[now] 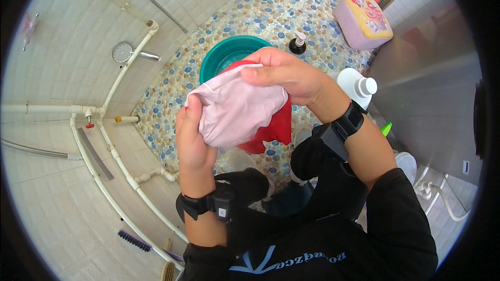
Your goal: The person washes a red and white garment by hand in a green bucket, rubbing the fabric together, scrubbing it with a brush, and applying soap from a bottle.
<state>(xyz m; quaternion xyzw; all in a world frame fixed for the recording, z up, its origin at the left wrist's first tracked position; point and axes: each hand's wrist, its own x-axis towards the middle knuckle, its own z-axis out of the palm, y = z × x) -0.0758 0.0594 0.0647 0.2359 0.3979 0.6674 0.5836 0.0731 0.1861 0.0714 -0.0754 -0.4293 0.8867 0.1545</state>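
Observation:
A pale pink cloth (238,105) with red fabric (278,127) behind and below it is stretched between my two hands. My left hand (194,136) pinches its left edge, thumb in front. At the upper right edge, my right hand (287,74) grips it with the thumb on the pink side and fingers behind. Whether the pink and red parts are one piece I cannot tell. Beyond the cloth, a green plastic basin (218,52) stands on the pebble-patterned floor, partly hidden by the cloth and my right hand. Water appears to lie in it.
A dark pump bottle (298,45) and a white capped jug (355,86) stand to the right. Farther off is a pink and yellow cushioned stool (365,21). White pipes (127,62), a shower head (124,52) and a purple-bristled brush (134,240) line the left wall. A metal panel (425,86) flanks the right.

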